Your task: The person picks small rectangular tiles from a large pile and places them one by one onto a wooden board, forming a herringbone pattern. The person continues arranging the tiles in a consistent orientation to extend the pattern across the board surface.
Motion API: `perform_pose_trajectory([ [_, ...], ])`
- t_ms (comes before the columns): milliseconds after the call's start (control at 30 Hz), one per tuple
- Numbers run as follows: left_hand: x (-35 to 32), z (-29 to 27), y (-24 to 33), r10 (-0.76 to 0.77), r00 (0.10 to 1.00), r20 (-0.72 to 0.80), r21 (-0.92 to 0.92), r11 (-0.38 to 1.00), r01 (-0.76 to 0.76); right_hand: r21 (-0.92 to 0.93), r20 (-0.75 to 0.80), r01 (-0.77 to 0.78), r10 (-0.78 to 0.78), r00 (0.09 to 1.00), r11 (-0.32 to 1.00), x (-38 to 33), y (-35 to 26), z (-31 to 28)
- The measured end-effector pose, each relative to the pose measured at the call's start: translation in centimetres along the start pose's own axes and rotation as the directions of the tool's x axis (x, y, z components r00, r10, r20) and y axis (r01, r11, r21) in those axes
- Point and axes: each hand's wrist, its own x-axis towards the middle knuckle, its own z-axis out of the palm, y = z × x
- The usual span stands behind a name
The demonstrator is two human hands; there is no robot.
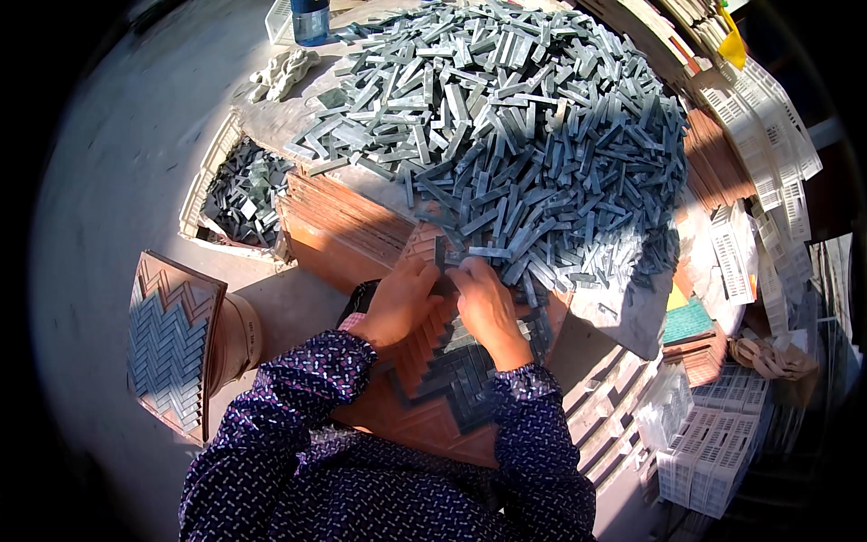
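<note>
Hands (442, 303) perhaps on grey strips (524, 135)

A desk (632, 312) carries a big heap of grey-blue tile strips (524, 135), a stack of terracotta moulds (343, 226) and a partly filled herringbone mould (433, 397) — a plastic bottle (310, 20) stands at its far edge.

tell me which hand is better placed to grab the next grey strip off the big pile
Right, probably. The right hand rests against the near edge of the pile of grey strips, with loose strips at its fingertips. The left hand sits further over the orange tray, beside the pile.
</note>
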Motion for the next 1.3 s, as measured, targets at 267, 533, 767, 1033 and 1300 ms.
perform_pose_trajectory([
  [267, -3.6, -3.1, 1.3, 0.016, 0.999, -0.052, -0.015, 1.0, -0.017, 0.122, 0.032, 0.112, -0.117, 0.993, 0.986, -0.2, -2.0, 0.2],
  [533, -6.5, -5.3, 0.4, -0.091, 0.995, -0.042, 0.017, 0.996, 0.091, -0.06, -0.378, -0.245, 0.205, 0.903, 0.968, 1.8, 4.0, -1.8],
  [767, -6.1, -3.0, 0.3, -0.145, 0.986, -0.085, -0.165, 0.978, 0.13, -0.078, -0.089, -0.582, 0.576, 0.813, 0.809, 3.7, 6.4, -0.6],
  [1033, -6.4, -2.8, 0.0, -0.174, 0.978, -0.113, -0.188, 0.971, 0.15, -0.043, -0.274, -0.076, 0.061, 0.96, 0.996, 2.2, 3.3, 1.3],
  [1300, -6.6, -3.0, 0.1, -0.097, 0.985, -0.142, -0.154, 0.985, 0.074, 0.052, -0.012, 0.27, -0.27, 0.963, 0.961, 1.9, 0.7, 1.0],
])
